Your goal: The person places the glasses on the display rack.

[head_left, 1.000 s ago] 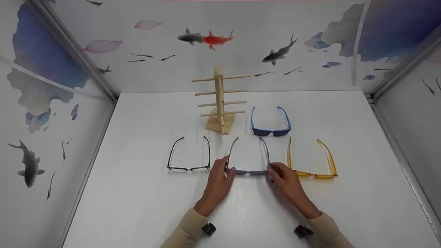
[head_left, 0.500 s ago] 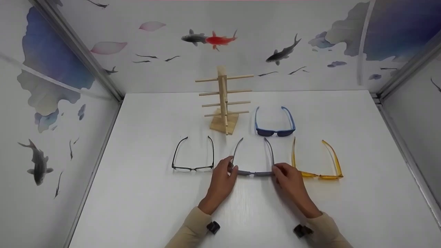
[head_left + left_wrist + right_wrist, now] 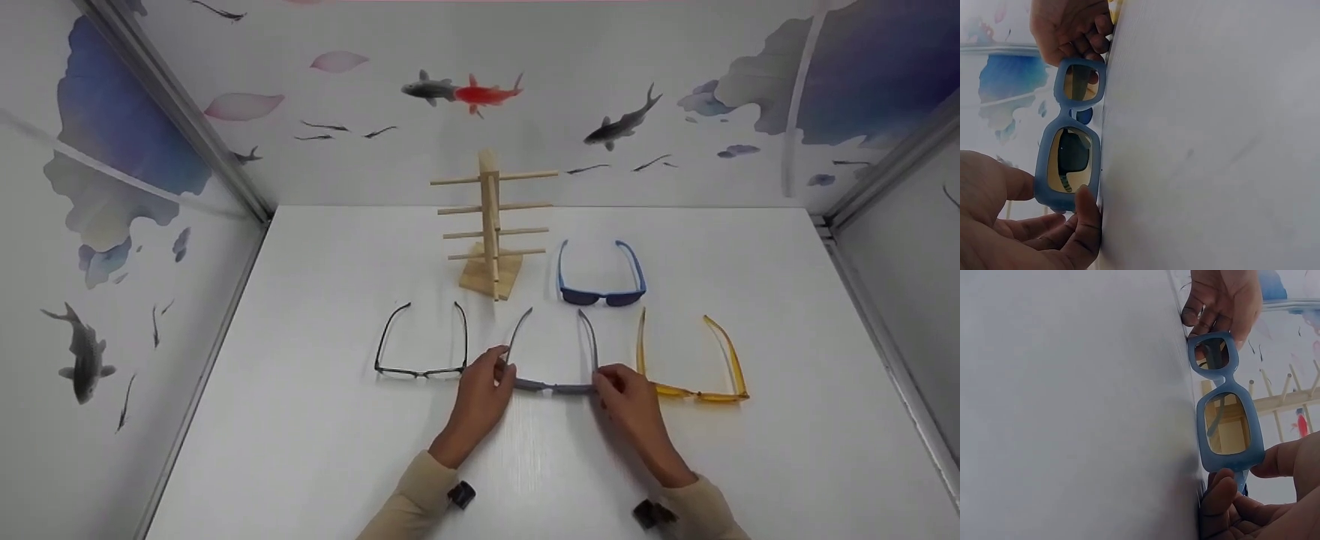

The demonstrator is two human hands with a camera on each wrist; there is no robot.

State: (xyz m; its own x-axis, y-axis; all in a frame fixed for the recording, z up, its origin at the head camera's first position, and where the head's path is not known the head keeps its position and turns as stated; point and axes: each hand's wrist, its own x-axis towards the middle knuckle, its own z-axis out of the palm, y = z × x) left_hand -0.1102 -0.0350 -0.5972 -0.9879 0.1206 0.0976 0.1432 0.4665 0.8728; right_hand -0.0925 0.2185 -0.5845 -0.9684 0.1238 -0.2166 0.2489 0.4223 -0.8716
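Grey-blue framed sunglasses with amber lenses stand on the white table, temples unfolded and pointing away from me. My left hand grips the left end of the frame front, thumb on the near side, as the left wrist view shows with the blue frame. At the other end my right hand pinches the corner by the hinge; the right wrist view has that frame upright, its lower edge at the tabletop. Some fingertips are hidden behind the frame.
Black-rimmed eyeglasses lie left of my left hand. Yellow glasses sit close beyond my right hand. Blue sunglasses are farther back, beside a wooden display stand with several pegs. Printed walls enclose the table.
The head view has shifted slightly, so everything appears a little farther right and lower. Both hands keep holding the grey-blue sunglasses in the same place on the table.
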